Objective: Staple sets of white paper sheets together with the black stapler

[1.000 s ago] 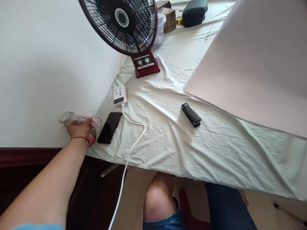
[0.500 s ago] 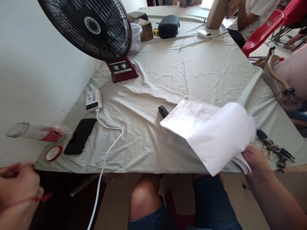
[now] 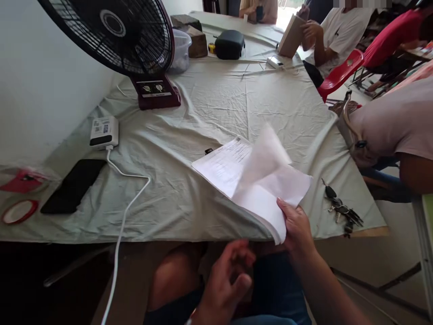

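My right hand (image 3: 297, 225) grips the lower right corner of a stack of printed paper sheets (image 3: 219, 169) near the table's front edge. One sheet stands half lifted and is blurred by motion; the upper left part of the stack shows printed text. Below the edge, over my lap, my left hand (image 3: 228, 277) is held with curved fingers apart and nothing in it. A dark object (image 3: 209, 151) pokes out from under the papers, mostly hidden. To the right of my right hand lies a bunch of keys (image 3: 341, 210).
On the left are a black phone (image 3: 74, 185), a white device (image 3: 104, 132) with a white cable (image 3: 125, 212), and a red tape roll (image 3: 20, 212). A fan (image 3: 157, 92) stands behind. A black case (image 3: 230, 44) sits farther back. People sit along the right and far sides.
My left hand has moved from the far left to the middle, near the papers. The lifted sheet has swung up and left. My view has shifted right.
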The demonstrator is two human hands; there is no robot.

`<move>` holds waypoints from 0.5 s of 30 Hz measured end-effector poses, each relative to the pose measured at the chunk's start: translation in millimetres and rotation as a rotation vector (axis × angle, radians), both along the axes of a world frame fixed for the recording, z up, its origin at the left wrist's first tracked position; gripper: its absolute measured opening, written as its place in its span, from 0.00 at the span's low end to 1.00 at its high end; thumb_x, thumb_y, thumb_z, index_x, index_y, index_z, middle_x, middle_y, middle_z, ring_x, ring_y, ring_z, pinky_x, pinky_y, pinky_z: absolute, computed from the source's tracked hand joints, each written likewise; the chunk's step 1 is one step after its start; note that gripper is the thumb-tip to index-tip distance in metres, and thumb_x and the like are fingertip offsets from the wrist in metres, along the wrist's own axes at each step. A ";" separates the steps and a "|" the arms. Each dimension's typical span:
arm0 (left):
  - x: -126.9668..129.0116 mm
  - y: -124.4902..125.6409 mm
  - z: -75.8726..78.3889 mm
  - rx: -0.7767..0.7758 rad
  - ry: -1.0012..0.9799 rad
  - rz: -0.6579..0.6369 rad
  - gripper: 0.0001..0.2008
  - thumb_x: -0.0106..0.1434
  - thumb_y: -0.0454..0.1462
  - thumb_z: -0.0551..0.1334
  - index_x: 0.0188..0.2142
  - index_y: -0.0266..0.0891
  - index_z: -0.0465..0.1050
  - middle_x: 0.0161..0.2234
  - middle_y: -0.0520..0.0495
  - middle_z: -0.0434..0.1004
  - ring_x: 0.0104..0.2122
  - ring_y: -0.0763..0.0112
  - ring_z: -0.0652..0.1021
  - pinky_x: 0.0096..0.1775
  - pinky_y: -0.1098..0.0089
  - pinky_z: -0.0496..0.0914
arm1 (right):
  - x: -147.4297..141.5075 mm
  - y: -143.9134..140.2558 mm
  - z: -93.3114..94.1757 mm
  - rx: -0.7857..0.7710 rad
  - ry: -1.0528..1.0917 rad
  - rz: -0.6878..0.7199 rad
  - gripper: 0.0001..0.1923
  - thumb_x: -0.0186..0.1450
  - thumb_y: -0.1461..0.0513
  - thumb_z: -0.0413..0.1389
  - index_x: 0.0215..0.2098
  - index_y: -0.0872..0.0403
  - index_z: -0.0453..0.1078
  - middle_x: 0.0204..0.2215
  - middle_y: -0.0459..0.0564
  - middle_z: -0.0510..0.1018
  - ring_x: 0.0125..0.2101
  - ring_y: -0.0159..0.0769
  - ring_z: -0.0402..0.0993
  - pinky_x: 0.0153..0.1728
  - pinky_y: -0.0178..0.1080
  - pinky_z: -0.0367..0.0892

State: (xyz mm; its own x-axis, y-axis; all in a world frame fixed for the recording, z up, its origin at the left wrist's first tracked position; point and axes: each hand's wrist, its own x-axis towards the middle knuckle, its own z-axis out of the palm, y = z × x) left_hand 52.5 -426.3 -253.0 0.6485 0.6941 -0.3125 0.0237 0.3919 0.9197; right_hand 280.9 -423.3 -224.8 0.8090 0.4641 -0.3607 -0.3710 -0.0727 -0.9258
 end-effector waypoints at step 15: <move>117.8 141.7 39.9 -0.552 -0.252 0.460 0.07 0.64 0.28 0.69 0.43 0.32 0.82 0.34 0.43 0.88 0.32 0.63 0.87 0.43 0.63 0.85 | 22.8 -50.9 6.1 -0.005 0.014 -0.063 0.32 0.50 0.49 0.79 0.48 0.52 0.78 0.42 0.51 0.87 0.42 0.39 0.86 0.45 0.40 0.82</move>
